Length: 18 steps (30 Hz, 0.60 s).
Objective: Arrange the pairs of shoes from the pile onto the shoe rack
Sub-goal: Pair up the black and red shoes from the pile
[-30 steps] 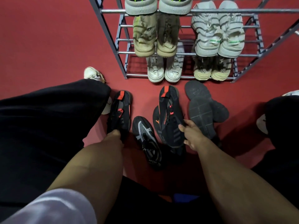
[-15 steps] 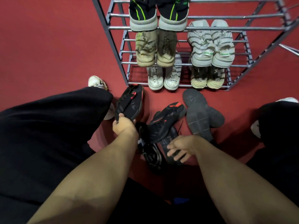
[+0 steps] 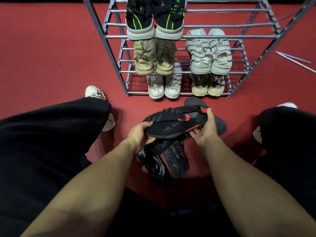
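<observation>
Head view, looking down at a red floor [image 3: 51,53].

Hands: the left hand [image 3: 140,134] grips the toe end of the black shoes with red accents [image 3: 174,124], thumb on top and fingers curled underneath. The right hand [image 3: 204,132] holds the heel end, thumb up against the red heel tab and fingers curled under the sole. The two shoes appear pressed together as a pair, lying sideways and held just above the floor, between the knees and in front of the shoe rack [image 3: 106,36].

Pile: directly beneath the held pair lie a black shoe with white patterning [image 3: 156,168] and a dark grey shoe [image 3: 177,161], touching each other on the floor. Behind the held pair a dark upturned sole [image 3: 193,100] shows; most of it is hidden.

Rack, grey metal bars, several tiers:
- top visible tier: black shoes with green stripes [image 3: 154,17], left side.
- next tier: tan camouflage shoes [image 3: 153,57] on the left, grey striped shoes [image 3: 209,52] on the right.
- lowest tier: white shoes [image 3: 164,87] on the left, cream shoes [image 3: 206,86] on the right.
All pairs sit heels toward the camera.

Other: black trouser legs [image 3: 51,134] on both sides; a white shoe [image 3: 94,92] on the person's left foot. Loose metal rods [image 3: 294,59] lie on the floor right of the rack.
</observation>
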### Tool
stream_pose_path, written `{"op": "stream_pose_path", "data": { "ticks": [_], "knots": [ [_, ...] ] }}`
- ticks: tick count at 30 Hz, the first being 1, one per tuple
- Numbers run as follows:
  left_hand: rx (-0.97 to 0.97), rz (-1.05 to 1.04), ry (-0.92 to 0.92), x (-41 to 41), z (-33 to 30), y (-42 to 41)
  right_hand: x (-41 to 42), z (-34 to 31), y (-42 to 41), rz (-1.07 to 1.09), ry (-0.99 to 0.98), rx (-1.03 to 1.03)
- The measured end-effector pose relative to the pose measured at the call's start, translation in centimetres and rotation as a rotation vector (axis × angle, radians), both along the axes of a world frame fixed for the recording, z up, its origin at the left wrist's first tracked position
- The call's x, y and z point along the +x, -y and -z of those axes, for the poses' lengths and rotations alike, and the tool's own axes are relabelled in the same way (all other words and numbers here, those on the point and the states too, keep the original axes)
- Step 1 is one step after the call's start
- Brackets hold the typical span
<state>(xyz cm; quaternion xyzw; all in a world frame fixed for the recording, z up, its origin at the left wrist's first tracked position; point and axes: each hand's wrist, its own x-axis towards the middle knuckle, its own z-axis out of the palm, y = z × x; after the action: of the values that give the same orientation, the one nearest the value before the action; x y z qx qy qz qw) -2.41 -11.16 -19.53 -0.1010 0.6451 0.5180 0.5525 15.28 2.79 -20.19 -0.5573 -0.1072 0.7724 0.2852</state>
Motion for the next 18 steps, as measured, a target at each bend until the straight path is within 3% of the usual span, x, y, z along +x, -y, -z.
{"op": "stream_pose_path", "data": {
  "ticks": [2, 8, 13, 16, 18],
  "knots": [
    [0.022, 0.071, -0.016, 0.8, 0.4, -0.9, 0.9, 0.8, 0.0, 0.095, 0.081, 0.004],
    [0.17, -0.179, 0.107, 3.0, 0.5, -3.9, 3.9, 1.6, -0.2, 0.148, 0.082, -0.014],
    [0.132, -0.184, 0.132, 5.5, 0.5, -5.1, 3.3, 2.3, 0.6, 0.156, -0.055, -0.034],
    [0.086, -0.061, 0.199, 9.3, 0.1, -5.0, 0.9, 1.6, 1.4, 0.025, -0.06, -0.014],
    [0.067, -0.101, 0.201, 10.6, 0.8, -5.0, -0.8, 1.1, 2.2, -0.165, 0.043, 0.048]
  ]
}}
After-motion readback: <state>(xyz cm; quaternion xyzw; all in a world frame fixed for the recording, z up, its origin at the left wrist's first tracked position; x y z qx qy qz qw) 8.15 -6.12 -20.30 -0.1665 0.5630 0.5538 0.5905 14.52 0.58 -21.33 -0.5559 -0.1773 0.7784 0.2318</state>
